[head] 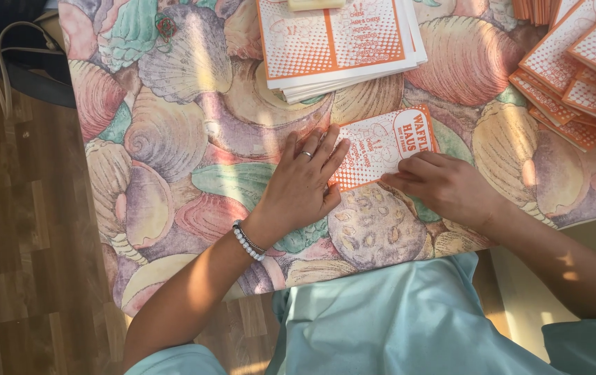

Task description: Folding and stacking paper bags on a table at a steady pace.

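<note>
A folded orange-and-white printed paper leaflet lies on a table covered with a seashell-patterned cloth. My left hand, with a ring and a bead bracelet, lies flat with its fingers spread on the leaflet's left end. On the leaflet's lower right edge my right hand presses down with curled fingers. Neither hand lifts the paper; both hold it against the table.
A stack of flat unfolded leaflets sits at the table's far middle. Several folded leaflets are fanned out at the far right. A dark bag with a pale cord rests on the wooden floor to the left.
</note>
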